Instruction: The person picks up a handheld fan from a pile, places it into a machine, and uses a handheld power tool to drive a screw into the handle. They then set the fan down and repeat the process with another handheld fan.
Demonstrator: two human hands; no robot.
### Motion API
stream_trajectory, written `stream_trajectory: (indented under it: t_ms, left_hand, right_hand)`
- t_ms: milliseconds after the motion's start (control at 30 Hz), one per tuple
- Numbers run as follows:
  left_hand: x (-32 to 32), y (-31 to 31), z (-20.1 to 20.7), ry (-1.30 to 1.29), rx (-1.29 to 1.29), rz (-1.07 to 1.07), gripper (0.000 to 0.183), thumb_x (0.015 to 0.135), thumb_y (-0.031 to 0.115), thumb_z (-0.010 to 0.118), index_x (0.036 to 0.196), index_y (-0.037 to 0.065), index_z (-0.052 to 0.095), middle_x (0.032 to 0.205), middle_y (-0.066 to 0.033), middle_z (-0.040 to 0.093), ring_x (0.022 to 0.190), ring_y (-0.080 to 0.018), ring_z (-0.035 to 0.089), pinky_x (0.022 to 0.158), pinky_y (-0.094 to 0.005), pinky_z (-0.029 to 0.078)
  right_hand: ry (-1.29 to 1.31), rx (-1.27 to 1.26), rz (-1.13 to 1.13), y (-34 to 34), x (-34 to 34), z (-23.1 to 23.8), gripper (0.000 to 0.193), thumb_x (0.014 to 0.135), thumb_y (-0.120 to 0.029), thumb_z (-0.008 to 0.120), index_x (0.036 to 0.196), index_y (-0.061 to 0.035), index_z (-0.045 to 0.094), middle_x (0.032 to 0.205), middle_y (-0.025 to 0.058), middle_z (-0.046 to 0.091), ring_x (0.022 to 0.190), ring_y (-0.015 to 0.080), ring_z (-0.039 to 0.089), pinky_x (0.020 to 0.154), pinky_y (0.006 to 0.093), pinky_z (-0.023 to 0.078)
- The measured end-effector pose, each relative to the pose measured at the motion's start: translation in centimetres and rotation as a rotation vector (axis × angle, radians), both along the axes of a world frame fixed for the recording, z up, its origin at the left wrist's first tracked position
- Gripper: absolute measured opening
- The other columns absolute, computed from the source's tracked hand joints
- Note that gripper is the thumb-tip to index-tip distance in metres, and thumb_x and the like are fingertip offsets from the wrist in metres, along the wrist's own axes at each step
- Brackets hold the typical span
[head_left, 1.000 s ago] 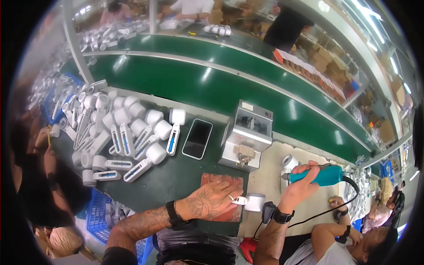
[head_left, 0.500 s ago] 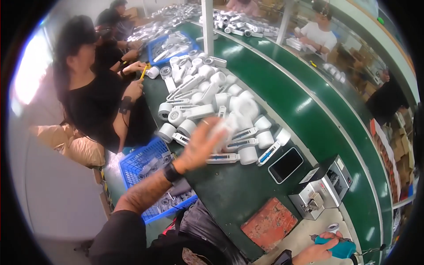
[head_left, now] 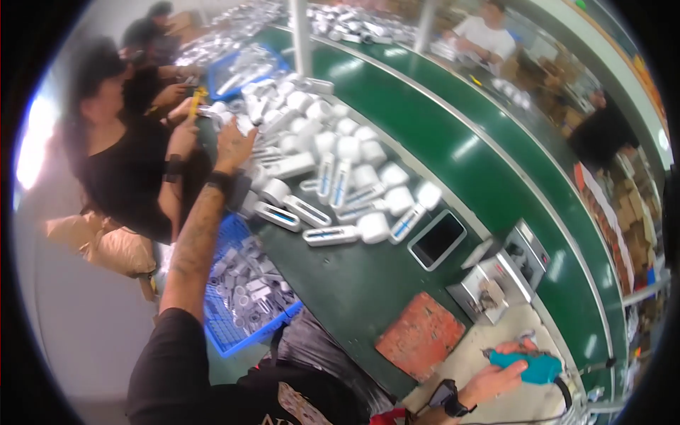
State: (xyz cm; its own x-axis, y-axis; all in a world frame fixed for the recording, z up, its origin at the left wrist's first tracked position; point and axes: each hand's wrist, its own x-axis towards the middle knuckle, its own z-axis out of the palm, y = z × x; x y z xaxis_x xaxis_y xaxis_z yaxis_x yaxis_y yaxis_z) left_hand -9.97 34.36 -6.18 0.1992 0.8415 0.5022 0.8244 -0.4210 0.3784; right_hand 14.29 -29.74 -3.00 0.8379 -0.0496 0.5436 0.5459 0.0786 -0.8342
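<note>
My left hand (head_left: 235, 146) reaches to the far left of the pile, its thumb and fingers around a white plastic part (head_left: 242, 125); the fingertips are partly hidden and blurred. Beside and beyond it spreads a heap of white plastic shower-head-like parts (head_left: 347, 149) with round heads and slotted handles. At the lower right, my right hand (head_left: 498, 380) is wrapped round a teal power screwdriver (head_left: 535, 367), its tip pointing left. A small round piece near the tool is only partly visible.
A phone (head_left: 438, 241), a silver metal device (head_left: 499, 273) and a worn red block (head_left: 420, 336) lie on the green bench. A blue basket (head_left: 225, 333) of grey parts stands by my left side. A co-worker (head_left: 106, 152) holds a yellow tool close to my left hand.
My left hand has moved left and away across the pile, to beside the co-worker's hands. My right hand keeps hold of the power screwdriver. The whole view has shifted a little.
</note>
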Motion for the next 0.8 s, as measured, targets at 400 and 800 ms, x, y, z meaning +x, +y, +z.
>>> stream_trajectory:
  t_ms: [400,800]
  left_hand:
    - [21.9,-46.7,8.1,-0.061,-0.358,-1.822,0.027,0.088,0.021,0.071,0.104,0.001,0.062,0.08,-0.0099,0.066,0.067,-0.026,0.064,0.062,-0.0365,0.052]
    - [32.6,-60.9,0.4,0.23,-0.367,-1.723,0.062,0.087,0.064,0.054,0.091,0.003,0.062,0.105,-0.0184,0.064,0.104,-0.0338,0.06,0.088,-0.0512,0.043]
  right_hand:
    - [0.176,-0.043,-0.055,-4.4,-6.9,0.7,0.08,0.095,-0.064,0.047,0.127,0.0085,0.044,0.088,0.0129,0.059,0.076,0.0225,0.057,0.068,0.0335,0.046]
    - [0.124,-0.062,-0.091,-8.1,-9.8,1.6,0.079,0.092,-0.063,0.056,0.125,0.0083,0.047,0.084,0.0112,0.057,0.074,0.0236,0.057,0.062,0.034,0.047]
